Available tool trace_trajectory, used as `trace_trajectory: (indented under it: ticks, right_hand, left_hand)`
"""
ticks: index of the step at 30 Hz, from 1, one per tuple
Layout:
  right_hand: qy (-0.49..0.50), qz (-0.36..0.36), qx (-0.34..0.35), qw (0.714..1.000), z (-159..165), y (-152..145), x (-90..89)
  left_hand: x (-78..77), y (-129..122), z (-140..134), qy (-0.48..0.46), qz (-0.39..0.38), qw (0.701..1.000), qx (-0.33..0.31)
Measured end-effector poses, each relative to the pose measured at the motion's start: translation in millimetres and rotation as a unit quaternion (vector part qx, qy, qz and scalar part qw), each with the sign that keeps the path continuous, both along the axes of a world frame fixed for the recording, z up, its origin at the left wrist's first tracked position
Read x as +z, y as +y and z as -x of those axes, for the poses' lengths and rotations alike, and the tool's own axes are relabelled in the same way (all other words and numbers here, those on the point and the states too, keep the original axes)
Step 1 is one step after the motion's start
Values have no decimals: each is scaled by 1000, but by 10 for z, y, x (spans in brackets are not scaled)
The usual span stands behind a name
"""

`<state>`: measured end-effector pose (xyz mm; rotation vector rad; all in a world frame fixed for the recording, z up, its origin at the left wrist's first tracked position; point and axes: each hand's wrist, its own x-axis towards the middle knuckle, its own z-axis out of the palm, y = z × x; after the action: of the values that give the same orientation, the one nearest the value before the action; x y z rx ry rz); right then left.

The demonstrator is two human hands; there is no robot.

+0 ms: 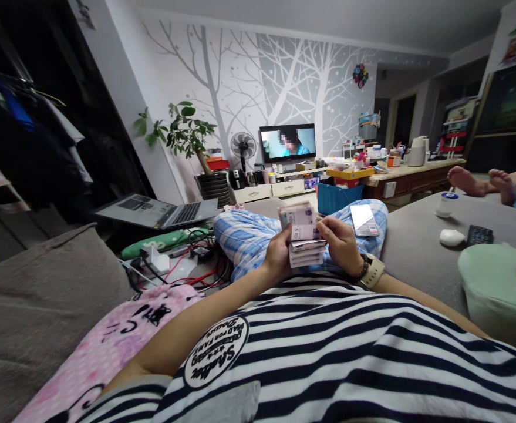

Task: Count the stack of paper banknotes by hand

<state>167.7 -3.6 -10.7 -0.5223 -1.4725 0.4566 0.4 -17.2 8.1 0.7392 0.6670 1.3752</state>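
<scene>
A stack of purple-toned banknotes (304, 233) is held over my lap, its lower part folded or fanned toward me in several layers. My left hand (277, 254) wraps round the left side of the stack, thumb on top. At the right edge, my right hand (340, 244) pinches the notes between thumb and fingers. A pale watch and a dark bracelet sit on the right wrist. On my right knee, over the blue checked trousers (249, 238), lies a phone (364, 220) with a bright screen. The undersides of the notes and some fingertips are hidden.
An open laptop (161, 211) stands at the left, above tangled cables and a power strip (156, 258). On the grey sofa at right are a white mouse (452, 237), a small keypad (480, 235), a lidded cup (446, 204) and a green neck pillow (486, 282). Another person's feet (469, 181) rest beyond.
</scene>
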Motion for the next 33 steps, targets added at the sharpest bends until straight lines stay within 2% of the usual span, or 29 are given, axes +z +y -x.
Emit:
trace_trajectory:
  ticks: [8, 18, 28, 33]
  right_hand:
    - [-3, 9, 35, 999, -10, -9, -21]
    - [34, 84, -13, 996, -2, 130, -7]
    - [29, 59, -31, 997, -13, 128, 5]
    - [26, 46, -34, 998, -14, 93, 13]
  left_hand:
    - [-1, 1, -28, -18, 0, 1000, 4]
    - [-24, -18, 56, 35, -55, 998, 11]
    - [-16, -26, 26, 24, -58, 998, -8]
    - [-8, 19, 22, 16, -36, 999, -18]
